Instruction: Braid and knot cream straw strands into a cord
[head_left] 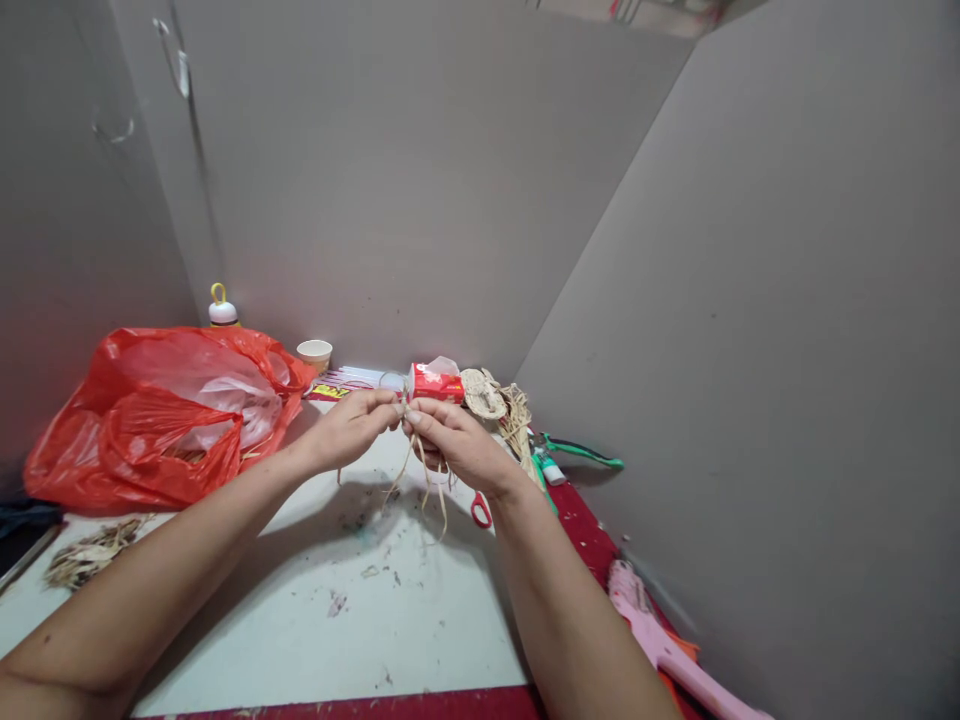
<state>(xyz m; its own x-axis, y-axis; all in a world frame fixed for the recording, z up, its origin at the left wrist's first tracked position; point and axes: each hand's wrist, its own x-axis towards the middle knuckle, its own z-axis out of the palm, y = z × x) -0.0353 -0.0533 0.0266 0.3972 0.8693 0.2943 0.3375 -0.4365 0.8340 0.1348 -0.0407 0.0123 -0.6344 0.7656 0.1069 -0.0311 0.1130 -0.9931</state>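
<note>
Both hands meet above the middle of the white table (360, 620). My left hand (354, 428) pinches the end of some pale dried straw strands with thumb and forefinger. Against it, my right hand (450, 437) is closed around the same straw strands (425, 480), whose loose ends hang below the fingers. The fingertips hide just how the strands cross or join. Red-handled scissors (481, 511) lie beside my right wrist, partly covered by it.
A red plastic bag (172, 420) fills the left side, with a straw scrap pile (94, 555) before it. Behind my hands stand a paper cup (315, 354), a red tissue pack (437, 382) and a woven straw disc (484, 394). Green-handled pliers (581, 450) and a pink glue gun (667, 640) lie right.
</note>
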